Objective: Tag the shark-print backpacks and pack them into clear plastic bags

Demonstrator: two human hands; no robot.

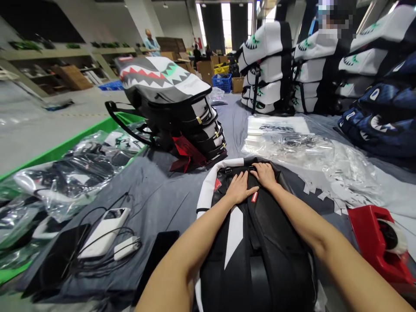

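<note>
A black and white backpack (276,242) lies on the dark cloth in front of me, its shoulder straps facing up. My left hand (239,187) rests on the upper part of the straps, fingers spread and pointing away from me. Beside it, my right hand (264,174) lies at the top edge near a buckle, its fingers stretched over the black fabric. A small red and white label (254,197) shows on the strap just below my hands. Neither hand is wrapped round anything that I can see.
Backpacks are stacked (185,108) at the back left and in tall piles (268,65) at the back right. Clear plastic bags (302,151) lie beyond the backpack. A red tape dispenser (373,242) is at right, a power bank (107,232) at left, beside a green bin (61,149).
</note>
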